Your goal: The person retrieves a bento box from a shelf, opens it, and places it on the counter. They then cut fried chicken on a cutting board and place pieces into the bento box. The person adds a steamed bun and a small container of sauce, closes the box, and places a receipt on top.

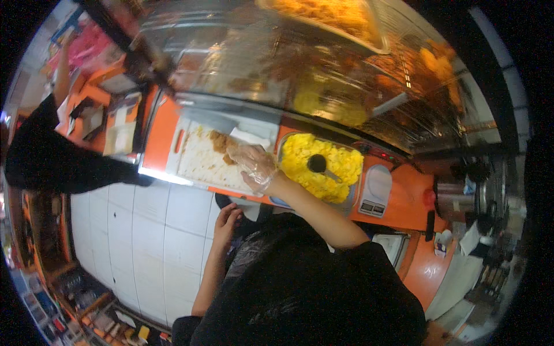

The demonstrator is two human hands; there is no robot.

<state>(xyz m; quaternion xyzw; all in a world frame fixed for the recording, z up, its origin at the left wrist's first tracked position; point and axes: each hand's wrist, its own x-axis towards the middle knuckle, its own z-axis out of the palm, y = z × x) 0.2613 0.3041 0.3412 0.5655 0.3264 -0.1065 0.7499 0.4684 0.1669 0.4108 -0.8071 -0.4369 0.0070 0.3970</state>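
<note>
In a clear plastic glove, my right hand (257, 166) reaches over a white cutting board (199, 167) and grips a brown, fried-looking piece of food (221, 142). Part of that piece is hidden under the glove. Crumbs dot the board, and a wide metal blade (210, 121) lies along its far side beside a white folded cloth or paper (249, 137). My left hand (227, 221) is bare and hangs low by the counter's front edge, its fingers loosely bent and apart. Right of the board stands a tray of yellow food (300, 150) with a black round scoop (317, 163) in it.
A white scale (378, 184) sits right of the tray on the orange counter (404, 190). Beyond the counter rises a lit glass display case (242, 63) with food trays. At the left, another person's black-sleeved arm (63, 155) is near boxes (122, 124). White floor tiles (150, 230) lie below.
</note>
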